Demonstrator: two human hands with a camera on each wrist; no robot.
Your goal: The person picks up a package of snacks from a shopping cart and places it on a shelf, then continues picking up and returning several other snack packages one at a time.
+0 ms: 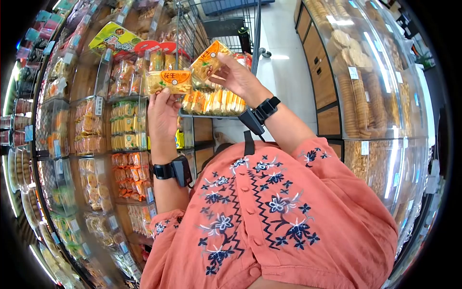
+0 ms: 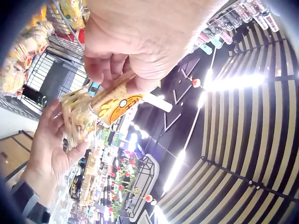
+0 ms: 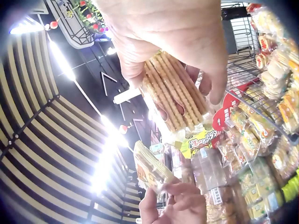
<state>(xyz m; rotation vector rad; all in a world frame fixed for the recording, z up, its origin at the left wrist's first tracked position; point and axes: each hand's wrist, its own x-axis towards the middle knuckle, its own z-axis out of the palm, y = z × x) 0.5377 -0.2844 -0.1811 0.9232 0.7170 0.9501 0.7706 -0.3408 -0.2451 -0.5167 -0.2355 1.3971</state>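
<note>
Two orange-labelled packets, one in each hand

Both hands are occupied, raised over the near end of a grey wire shopping cart (image 1: 257, 33). The left hand (image 1: 163, 114) pinches a flat rectangular biscuit packet in clear wrap with an orange label (image 1: 169, 83) by its lower edge, thumb in front; this leaves most of the label uncovered, probably so the printing can be read. The right hand (image 1: 237, 77) grips a similar clear-wrapped orange-labelled packet (image 1: 207, 63) between thumb and fingers from its right side. That second one tilts, likely because the forearm reaches in at a slant. Their near edges meet in the head view, though whether they touch cannot be told.

Just below, a row of orange-and-white wrapped packets (image 1: 216, 102) appears to sit in the cart, packed side by side, perhaps to save room. Wrapped orange snacks (image 1: 129, 176) fill clear bins on the left, while tan round biscuits (image 1: 353, 98) stand stacked behind clear plastic on the right, presumably so shoppers can see the goods.
</note>
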